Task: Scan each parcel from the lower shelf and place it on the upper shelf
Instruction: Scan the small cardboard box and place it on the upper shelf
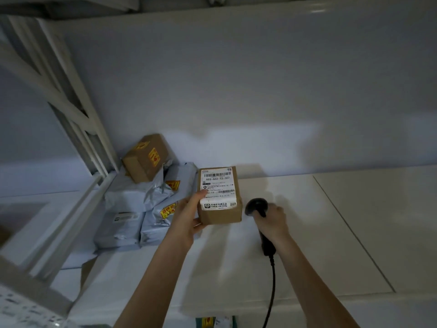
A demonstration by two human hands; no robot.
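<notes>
While my left hand (189,216) grips a labelled cardboard parcel (220,197) above the shelf (331,233), my right hand (274,218) clasps the corded scanner (257,207).

At frame centre, a brown cardboard parcel (220,195) wears a white label with black barcodes. The scanner (257,209) is black. At left, grey-blue mailer bags (132,197) and a brown box (145,159) carry yellow-and-red stickers.
</notes>
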